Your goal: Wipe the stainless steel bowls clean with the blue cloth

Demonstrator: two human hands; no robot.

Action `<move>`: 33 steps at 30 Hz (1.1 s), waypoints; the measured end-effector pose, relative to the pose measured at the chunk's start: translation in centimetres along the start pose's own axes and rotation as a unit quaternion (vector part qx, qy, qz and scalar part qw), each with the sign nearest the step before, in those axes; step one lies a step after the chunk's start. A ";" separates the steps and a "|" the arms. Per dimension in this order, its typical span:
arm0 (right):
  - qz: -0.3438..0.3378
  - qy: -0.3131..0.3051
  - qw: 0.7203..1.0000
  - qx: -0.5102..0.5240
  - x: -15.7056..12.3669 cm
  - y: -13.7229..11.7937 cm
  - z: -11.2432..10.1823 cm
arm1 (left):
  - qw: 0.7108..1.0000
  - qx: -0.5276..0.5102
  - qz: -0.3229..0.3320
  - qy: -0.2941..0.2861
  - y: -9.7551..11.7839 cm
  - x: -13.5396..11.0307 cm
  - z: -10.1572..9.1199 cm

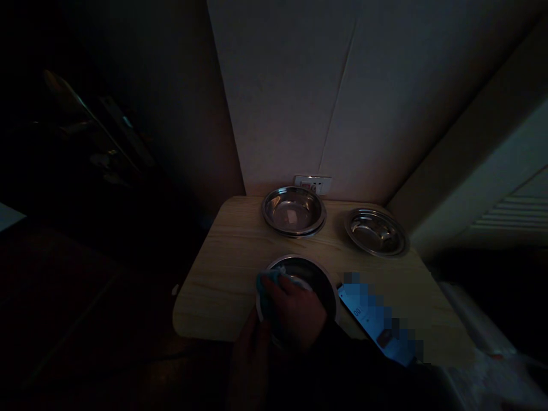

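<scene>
A round metal bowl (324, 281) stands near the front edge of the small table, its near part hidden by my hands and sleeve. Inside it, my right hand (297, 311) presses a bluish cloth (264, 285) against the left inner wall, fingers closed over the fabric. At the lower left rim, my left hand (250, 349) grips the bowl; this area is very dark. Behind, stacked metal bowls (295, 212) carry a pale label-like patch in the top one. More nested metal bowls (377, 233) stand to the right.
The wooden table (214, 285) has rounded corners and meets a pale wall (282, 114). A power outlet (323, 184) sits low on the wall behind the bowls. A lit phone (372, 319) lies right of my right hand. Dark floor surrounds the table's left side.
</scene>
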State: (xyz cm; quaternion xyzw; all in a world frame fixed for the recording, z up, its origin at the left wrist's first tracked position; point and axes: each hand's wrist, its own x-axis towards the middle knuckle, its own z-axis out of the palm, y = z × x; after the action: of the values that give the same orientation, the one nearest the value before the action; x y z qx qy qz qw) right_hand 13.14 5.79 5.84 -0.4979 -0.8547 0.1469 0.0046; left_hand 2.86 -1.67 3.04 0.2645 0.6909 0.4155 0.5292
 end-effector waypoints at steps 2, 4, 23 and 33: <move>0.069 0.008 0.997 -0.036 0.7 0.6 -0.3 | 1.000 -0.005 -0.008 -0.018 -0.1 -0.3 0.3; 0.130 0.018 0.989 -0.062 1.2 1.2 -0.6 | 1.000 -0.012 -0.015 -0.021 -0.3 -0.4 0.6; -0.013 -0.007 1.000 -0.024 0.5 1.2 -1.1 | 0.998 0.012 0.062 0.009 0.7 0.1 0.5; -0.023 -0.014 0.999 -0.021 0.9 1.3 -1.2 | 0.999 -0.003 0.048 0.019 0.5 -0.2 0.7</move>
State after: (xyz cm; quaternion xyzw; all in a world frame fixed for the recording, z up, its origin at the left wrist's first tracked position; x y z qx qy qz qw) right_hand 13.97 7.41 6.52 -0.4760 -0.8688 0.1359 -0.0141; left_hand 3.55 -1.33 3.49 0.2881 0.6861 0.4475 0.4959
